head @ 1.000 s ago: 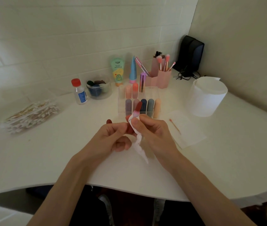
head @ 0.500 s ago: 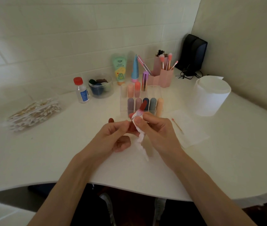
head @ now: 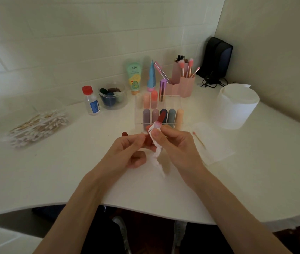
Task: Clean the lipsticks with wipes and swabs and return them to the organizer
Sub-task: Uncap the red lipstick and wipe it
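White bench (head: 54, 171) in tiled corner. Left hand (head: 125, 153) grips lipstick (head: 161, 117), half hidden; right hand (head: 174, 143) pinches wipe (head: 156, 155) round it.

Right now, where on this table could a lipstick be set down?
Bare tabletop lies between the cotton swab pile and the left hand, and right of the flat wipe, in front of the tissue roll. Crowded: the back, from the small bottle past the organizer to the brush holder.
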The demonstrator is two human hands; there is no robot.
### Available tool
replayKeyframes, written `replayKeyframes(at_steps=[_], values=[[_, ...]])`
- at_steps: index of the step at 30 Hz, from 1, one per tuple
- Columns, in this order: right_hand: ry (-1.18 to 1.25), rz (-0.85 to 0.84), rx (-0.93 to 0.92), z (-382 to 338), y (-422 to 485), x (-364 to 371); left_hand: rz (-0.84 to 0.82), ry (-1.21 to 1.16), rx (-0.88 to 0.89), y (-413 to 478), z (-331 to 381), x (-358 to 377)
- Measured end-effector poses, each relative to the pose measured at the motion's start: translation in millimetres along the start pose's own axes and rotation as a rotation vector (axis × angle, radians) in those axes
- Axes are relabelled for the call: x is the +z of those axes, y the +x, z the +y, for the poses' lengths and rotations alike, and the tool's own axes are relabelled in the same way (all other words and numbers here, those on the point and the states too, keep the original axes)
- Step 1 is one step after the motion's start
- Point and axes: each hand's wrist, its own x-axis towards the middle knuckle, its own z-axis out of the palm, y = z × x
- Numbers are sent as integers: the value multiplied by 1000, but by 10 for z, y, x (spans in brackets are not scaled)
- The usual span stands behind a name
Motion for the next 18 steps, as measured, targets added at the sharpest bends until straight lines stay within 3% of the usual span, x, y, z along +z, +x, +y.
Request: replayKeyframes(at_steps=[8, 14, 18], values=[[-35, 13, -34, -5, -10, 78, 185, 143, 104, 19, -12, 23], [54, -37, 2, 5, -12, 40, 18, -7, -16, 16, -2, 3], [46, -14, -19, 21, 3, 69, 90, 80, 54, 9, -1, -17]])
